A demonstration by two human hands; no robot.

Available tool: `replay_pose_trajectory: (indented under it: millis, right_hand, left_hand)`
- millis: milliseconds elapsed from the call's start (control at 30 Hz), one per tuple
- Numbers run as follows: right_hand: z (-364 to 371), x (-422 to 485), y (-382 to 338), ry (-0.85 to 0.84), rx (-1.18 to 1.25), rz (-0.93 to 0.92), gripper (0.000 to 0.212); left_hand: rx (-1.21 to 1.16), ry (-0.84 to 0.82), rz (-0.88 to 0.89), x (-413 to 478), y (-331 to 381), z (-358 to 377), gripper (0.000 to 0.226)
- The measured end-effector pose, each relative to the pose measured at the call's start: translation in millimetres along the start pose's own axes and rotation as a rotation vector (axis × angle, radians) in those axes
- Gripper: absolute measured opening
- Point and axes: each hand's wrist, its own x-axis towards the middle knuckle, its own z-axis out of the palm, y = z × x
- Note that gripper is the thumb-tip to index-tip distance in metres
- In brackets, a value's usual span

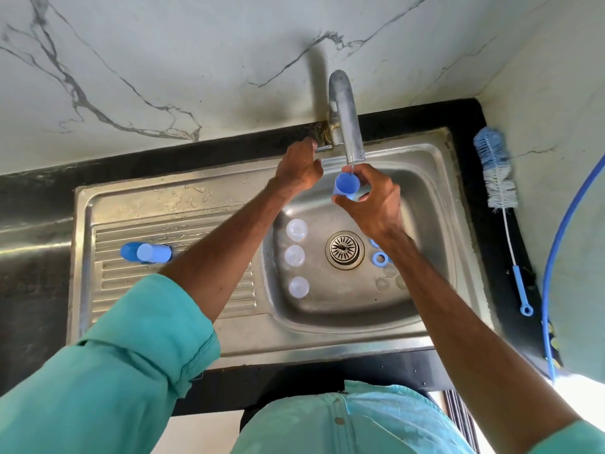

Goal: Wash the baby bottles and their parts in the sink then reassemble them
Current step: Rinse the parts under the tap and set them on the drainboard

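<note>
My right hand holds a blue bottle cap mouth-up under the faucet spout, where a thin stream of water runs. My left hand grips the tap handle at the faucet's base. Three clear bottles stand in a row along the left of the sink basin. Blue screw rings and clear nipples lie right of the drain. Two more blue caps lie on the drainboard.
A blue and white bottle brush lies on the black counter right of the sink. A blue-rimmed basin stands at the far right. The marble wall rises behind the faucet. The ridged drainboard is wet.
</note>
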Motion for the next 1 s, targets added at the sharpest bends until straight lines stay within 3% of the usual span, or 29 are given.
replay_pose_trajectory:
  millis: [233,333,467,567,667,733,867,1000]
  right_hand:
    - [3.4,-0.4,0.3,-0.03,-0.026,-0.03,0.04]
    - [1.8,5.6,0.5,0.036,-0.023,0.015,0.04]
    - [0.3,8.8,1.5,-0.012,-0.017,0.018,0.042]
    - [0.2,11.1,2.3,-0.004,-0.016,0.046,0.043]
    - [2.3,8.5,1.8,-0.064,0.045,0.081,0.044]
    - [3.3,4.8,1.3,-0.152,0.17,0.197,0.037]
    - [-0.5,-4.6,1.3,-0.404,0.539,0.64,0.021]
    - [-2.1,-11.1,11.7,-0.452,0.823,0.916,0.043]
  left_hand:
    - [-0.022,-0.049,-0.103,5.4,5.6,0.9,0.03]
    - [-0.09,-0.044,-0.187,9.7,6.1,-5.2,0.024]
    - [-0.176,0.037,-0.117,8.7,21.5,-14.3,0.026]
    - [-0.22,-0.014,-0.02,5.4,43.2,-23.1,0.024]
    - [-0.409,-0.093,-0.102,5.2,45.0,-21.9,0.024]
    - [-0.57,-0.134,-0.167,-4.8,35.7,-18.1,0.029]
    - [-0.723,-0.209,-0.162,-47.7,28.6,1.4,0.02]
    - [-0.879,-0.195,-0.21,-84.9,17.3,19.5,0.032]
